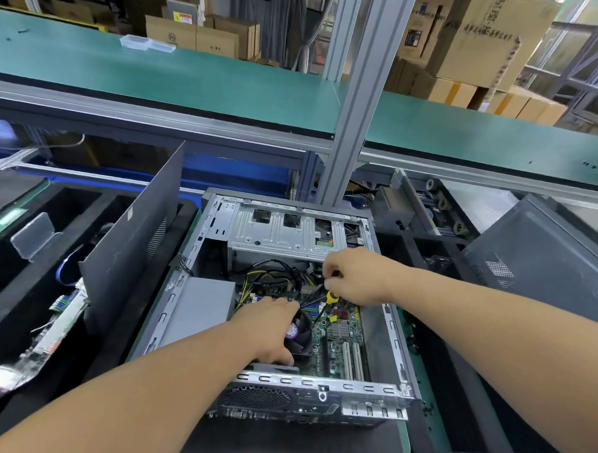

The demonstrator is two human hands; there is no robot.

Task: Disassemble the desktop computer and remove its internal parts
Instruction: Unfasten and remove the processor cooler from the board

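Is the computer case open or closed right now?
Open: the computer case shows its motherboard, and the side panel stands beside it.

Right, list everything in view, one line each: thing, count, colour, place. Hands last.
Computer case: one, silver-grey, centre, lying open.
Drive cage: one, silver, far end of case.
Power supply: one, grey, left in case.
Motherboard: one, green, case floor.
Cooler fan: one, black, beside left hand.
Side panel: one, dark grey, upright left of case.
Cardboard boxes: several, brown, background.
Left hand: on the cooler fan.
Right hand: gripping a yellow-tipped tool among the cables.
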